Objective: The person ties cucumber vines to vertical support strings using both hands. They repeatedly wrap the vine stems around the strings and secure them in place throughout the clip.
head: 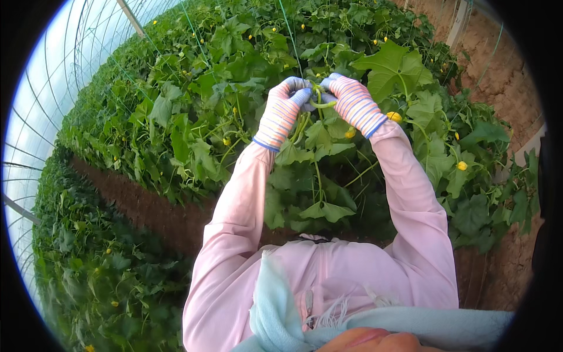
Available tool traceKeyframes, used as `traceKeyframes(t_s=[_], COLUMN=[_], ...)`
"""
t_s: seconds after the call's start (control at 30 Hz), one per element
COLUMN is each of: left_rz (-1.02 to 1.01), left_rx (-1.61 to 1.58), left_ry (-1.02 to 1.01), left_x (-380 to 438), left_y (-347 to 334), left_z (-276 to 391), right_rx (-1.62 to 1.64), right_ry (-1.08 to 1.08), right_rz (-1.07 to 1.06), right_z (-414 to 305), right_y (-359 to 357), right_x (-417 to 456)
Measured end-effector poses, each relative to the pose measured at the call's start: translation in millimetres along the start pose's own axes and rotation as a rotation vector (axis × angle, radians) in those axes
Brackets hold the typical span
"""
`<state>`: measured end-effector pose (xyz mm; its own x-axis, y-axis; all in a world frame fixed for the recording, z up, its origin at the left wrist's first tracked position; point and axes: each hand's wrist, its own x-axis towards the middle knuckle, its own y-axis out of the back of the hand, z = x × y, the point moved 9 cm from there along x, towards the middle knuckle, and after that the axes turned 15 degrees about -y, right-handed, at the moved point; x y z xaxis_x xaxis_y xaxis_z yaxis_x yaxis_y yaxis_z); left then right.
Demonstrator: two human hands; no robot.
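Both hands, in striped knit gloves with blue-grey fingertips, meet at a green vine stem (319,94) in the middle of the foliage. My left hand (281,108) has its thumb and fingers closed at the stem from the left. From the right, my right hand (355,103) closes its fingers on the same growth. Between them a pale green shoot (323,105) curves towards the right palm. A green twine (291,37) comes down from above to the left fingertips. Some fingertips are hidden behind the stem and gloves.
Leafy vines with yellow flowers (394,117) surround the hands, and a large leaf (398,70) rises beside the right one. More twines (193,31) hang at left. A soil path (145,207) separates another plant row (110,273). Bare earth (492,75) and a post (457,24) stand at right.
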<state>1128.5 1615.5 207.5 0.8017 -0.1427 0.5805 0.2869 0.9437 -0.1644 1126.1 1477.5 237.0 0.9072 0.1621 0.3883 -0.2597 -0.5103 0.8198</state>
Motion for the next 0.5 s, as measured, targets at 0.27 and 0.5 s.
traceKeyframes(t_s=[0.27, 0.5], left_rz=[0.118, 0.141], left_rx=[-0.143, -0.345], left_ry=[0.078, 0.1], left_x=[-4.8, -7.3], left_y=[15.5, 17.6], left_z=[-1.8, -8.9], right_rx=[1.07, 1.253], right_ry=[-0.144, 0.056], right_rz=[-0.409, -0.637], right_z=[9.4, -17.1], right_y=[-35.3, -50.4], right_x=[37.5, 43.4])
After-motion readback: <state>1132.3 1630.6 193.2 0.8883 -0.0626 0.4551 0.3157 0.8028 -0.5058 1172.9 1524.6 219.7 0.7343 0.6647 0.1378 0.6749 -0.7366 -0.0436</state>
